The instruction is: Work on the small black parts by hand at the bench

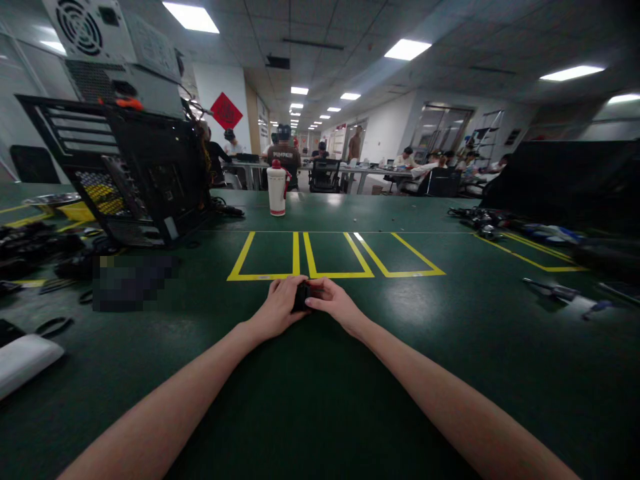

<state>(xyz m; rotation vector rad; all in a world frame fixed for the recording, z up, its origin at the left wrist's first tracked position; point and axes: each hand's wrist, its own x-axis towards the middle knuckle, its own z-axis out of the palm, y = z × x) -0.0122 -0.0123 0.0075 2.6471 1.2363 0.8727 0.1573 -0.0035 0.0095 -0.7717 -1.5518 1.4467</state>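
**Two hands hold a small black object on the green bench**

The left hand [281,305] and the right hand [334,304] meet at the middle of the bench [320,400]. Between them is a small black object [301,297], and it is partly hidden by the fingers. The left hand is closed around its left side, with the back of the hand turned up. The right hand grasps it from the other side, with thumb and fingers. Which kind of object it is, I cannot tell.

The object is just on the near side of the yellow tape outlines [265,277], close to where the left one and the middle one come together. Behind these outlines, a white bottle [277,192] with a red cap stands upright.

On the left side there is an open black computer case [173,180], and a grey metal box with a fan [95,33] is above it. Nearer, at the left edge, lies a white object [27,363]. On the right side lie a dark tool-like object [565,293] and, farther away, a pile of cables [480,220]. In the background, several people sit at other tables.
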